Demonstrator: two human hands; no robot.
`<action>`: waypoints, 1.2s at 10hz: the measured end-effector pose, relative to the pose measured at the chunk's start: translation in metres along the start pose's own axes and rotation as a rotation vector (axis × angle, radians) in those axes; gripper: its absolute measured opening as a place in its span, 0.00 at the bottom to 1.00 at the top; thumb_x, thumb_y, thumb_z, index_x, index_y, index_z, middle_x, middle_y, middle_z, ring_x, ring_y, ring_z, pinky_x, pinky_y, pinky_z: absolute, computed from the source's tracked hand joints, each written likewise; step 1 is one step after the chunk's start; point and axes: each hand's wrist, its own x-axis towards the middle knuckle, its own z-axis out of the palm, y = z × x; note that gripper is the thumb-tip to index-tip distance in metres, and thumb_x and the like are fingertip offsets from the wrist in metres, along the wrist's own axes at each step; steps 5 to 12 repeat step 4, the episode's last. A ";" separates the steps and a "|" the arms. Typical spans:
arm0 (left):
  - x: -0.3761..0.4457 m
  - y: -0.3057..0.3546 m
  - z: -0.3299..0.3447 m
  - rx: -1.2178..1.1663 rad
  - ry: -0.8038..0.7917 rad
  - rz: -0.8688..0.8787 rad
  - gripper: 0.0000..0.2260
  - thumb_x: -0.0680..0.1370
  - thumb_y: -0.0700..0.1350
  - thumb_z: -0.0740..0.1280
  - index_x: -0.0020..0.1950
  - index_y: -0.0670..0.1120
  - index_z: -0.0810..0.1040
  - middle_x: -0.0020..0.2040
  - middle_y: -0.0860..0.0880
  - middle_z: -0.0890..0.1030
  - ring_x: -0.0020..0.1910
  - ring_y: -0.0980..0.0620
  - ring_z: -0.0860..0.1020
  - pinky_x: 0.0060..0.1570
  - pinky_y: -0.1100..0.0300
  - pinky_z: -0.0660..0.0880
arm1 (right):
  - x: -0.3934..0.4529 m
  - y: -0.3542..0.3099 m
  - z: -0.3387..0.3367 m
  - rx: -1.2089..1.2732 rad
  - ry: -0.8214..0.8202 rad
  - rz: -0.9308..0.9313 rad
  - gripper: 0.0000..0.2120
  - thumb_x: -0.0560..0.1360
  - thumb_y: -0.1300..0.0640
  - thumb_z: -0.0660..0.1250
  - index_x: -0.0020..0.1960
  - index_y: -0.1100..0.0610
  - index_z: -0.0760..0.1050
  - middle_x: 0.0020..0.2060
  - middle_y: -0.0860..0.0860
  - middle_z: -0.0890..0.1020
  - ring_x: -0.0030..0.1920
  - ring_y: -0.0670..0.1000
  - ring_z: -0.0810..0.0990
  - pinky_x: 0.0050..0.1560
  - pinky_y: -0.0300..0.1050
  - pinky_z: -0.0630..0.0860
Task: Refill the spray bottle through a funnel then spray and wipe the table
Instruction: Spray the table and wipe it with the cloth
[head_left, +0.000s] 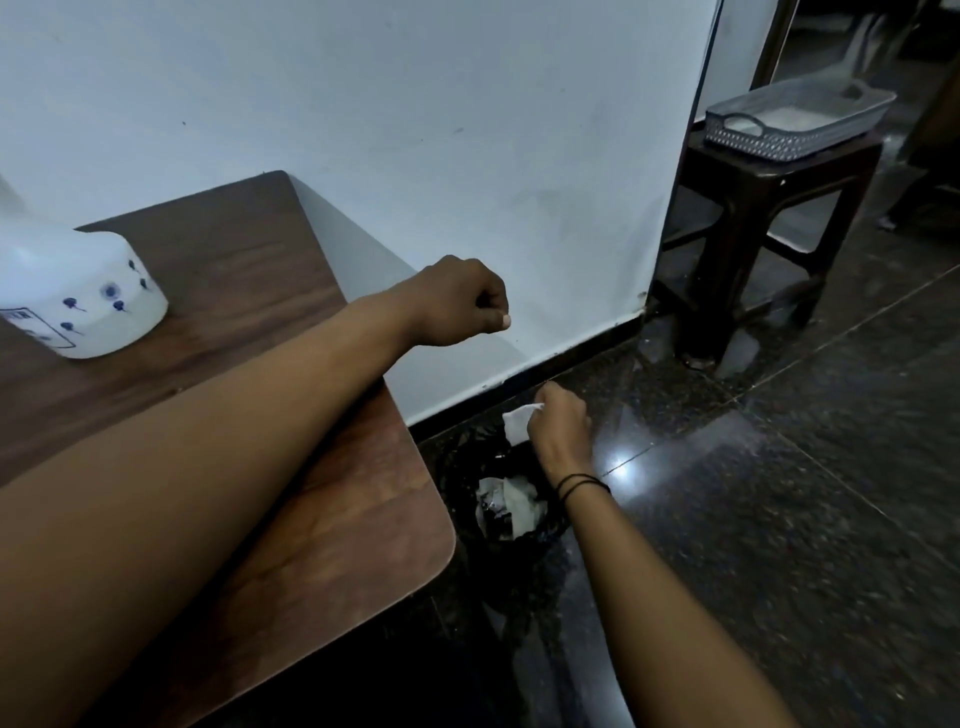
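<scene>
A white spray bottle (78, 296) with blue dots stands at the left on the brown wooden table (249, 291); its top is cut off by the frame. My left hand (462, 301) hangs past the table's right edge, fingers curled into a fist with nothing in it. Lower down, my right hand (558, 426) pinches a crumpled white tissue (517, 423) directly above a black bin (467, 467) on the floor. More crumpled white paper (511, 501) lies inside the bin. No funnel is in view.
A white wall (467, 130) runs behind the table and bin. At the right a dark stool (769, 208) carries a grey plastic basket (795, 114). Glossy dark floor tiles (779, 493) spread to the right.
</scene>
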 end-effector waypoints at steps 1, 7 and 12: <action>0.002 0.001 0.000 -0.026 0.012 -0.005 0.07 0.79 0.47 0.68 0.50 0.44 0.82 0.45 0.50 0.83 0.48 0.50 0.79 0.47 0.58 0.74 | 0.007 0.014 0.020 -0.068 -0.031 0.046 0.07 0.74 0.68 0.56 0.46 0.62 0.72 0.47 0.62 0.79 0.47 0.66 0.79 0.42 0.52 0.73; 0.005 0.000 -0.002 -0.050 0.025 -0.021 0.08 0.79 0.47 0.68 0.48 0.44 0.82 0.44 0.49 0.84 0.44 0.51 0.80 0.45 0.59 0.75 | 0.021 0.049 0.054 0.077 -0.266 0.103 0.09 0.75 0.60 0.71 0.52 0.61 0.74 0.49 0.57 0.78 0.50 0.57 0.78 0.45 0.45 0.71; 0.005 0.000 -0.002 -0.050 0.025 -0.021 0.08 0.79 0.47 0.68 0.48 0.44 0.82 0.44 0.49 0.84 0.44 0.51 0.80 0.45 0.59 0.75 | 0.021 0.049 0.054 0.077 -0.266 0.103 0.09 0.75 0.60 0.71 0.52 0.61 0.74 0.49 0.57 0.78 0.50 0.57 0.78 0.45 0.45 0.71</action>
